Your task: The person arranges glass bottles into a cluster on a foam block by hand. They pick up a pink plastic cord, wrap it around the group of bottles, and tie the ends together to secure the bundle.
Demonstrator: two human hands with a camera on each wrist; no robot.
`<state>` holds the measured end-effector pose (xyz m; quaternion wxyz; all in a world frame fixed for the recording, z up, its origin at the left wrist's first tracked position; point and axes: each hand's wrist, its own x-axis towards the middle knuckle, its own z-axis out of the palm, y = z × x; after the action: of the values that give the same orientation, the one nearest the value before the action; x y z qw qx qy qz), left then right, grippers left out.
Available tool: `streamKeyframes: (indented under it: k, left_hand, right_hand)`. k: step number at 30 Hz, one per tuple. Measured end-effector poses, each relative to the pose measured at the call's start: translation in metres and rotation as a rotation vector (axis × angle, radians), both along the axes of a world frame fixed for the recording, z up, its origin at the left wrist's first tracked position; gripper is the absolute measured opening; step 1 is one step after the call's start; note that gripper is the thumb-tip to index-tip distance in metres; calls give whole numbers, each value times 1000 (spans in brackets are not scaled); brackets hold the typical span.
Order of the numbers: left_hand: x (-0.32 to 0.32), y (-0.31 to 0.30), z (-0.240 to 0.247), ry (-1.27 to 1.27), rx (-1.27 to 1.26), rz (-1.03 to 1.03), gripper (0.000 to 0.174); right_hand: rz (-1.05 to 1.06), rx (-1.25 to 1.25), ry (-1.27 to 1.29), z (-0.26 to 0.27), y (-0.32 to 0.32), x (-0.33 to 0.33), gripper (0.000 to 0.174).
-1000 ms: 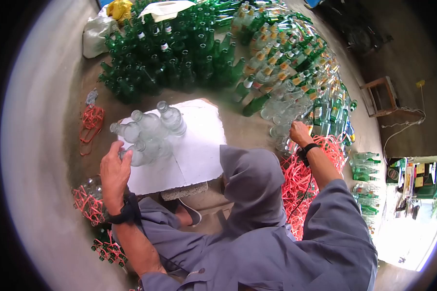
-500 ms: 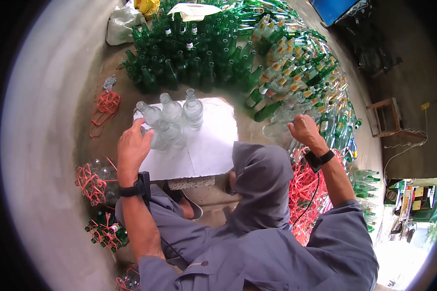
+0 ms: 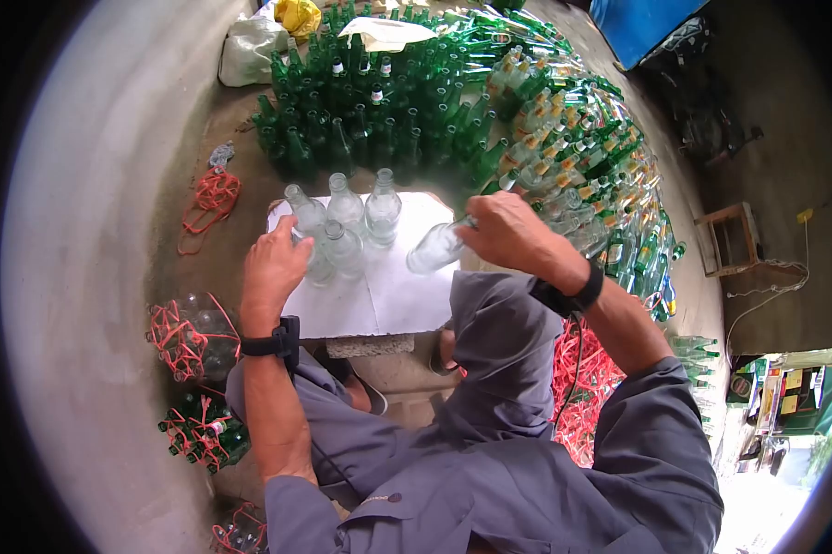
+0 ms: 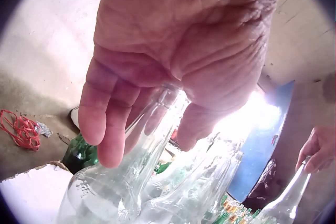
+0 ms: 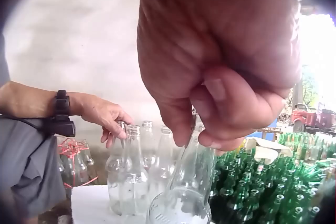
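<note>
Several clear glass bottles (image 3: 384, 218) stand close together on a white board (image 3: 379, 309) before the person's knees. The left hand (image 3: 276, 266) has its fingers and thumb around the neck of a clear bottle (image 4: 105, 195) at the left front of the group; that bottle is partly hidden by the hand in the head view. Over the right part of the board, the right hand (image 3: 513, 231) pinches another clear bottle (image 3: 433, 251) by the neck. This bottle tilts, its base toward the group, and raised lettering shows on its side in the right wrist view.
Many green bottles (image 3: 342, 138) stand behind the board. Orange-topped clear bottles (image 3: 545, 134) and others crowd the right. Red plastic strapping (image 3: 578, 397) is heaped by the right knee. Strapped bottle bundles (image 3: 190, 337) lie left. A stone block (image 3: 370, 346) shows under the board.
The right hand has come left from the bottles on the right to above the board, bringing a clear bottle. The left hand stays at its bottle's neck while the head view has shifted.
</note>
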<state>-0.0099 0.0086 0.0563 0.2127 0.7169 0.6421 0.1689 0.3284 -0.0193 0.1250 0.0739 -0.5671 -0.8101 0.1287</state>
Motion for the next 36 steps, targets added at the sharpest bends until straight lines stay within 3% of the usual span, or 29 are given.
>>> streamKeyframes:
  k: [12, 30, 36]
  left_hand:
    - [-4, 1, 1, -12, 33, -44, 40]
    - [3, 0, 10, 20, 3, -60, 40]
    - [1, 0, 6, 9, 18, -63, 42]
  right_hand:
    - [72, -96, 39, -36, 26, -84, 22]
    - [7, -52, 177, -59, 23, -90, 35]
    - [10, -96, 149, -41, 18, -75, 35]
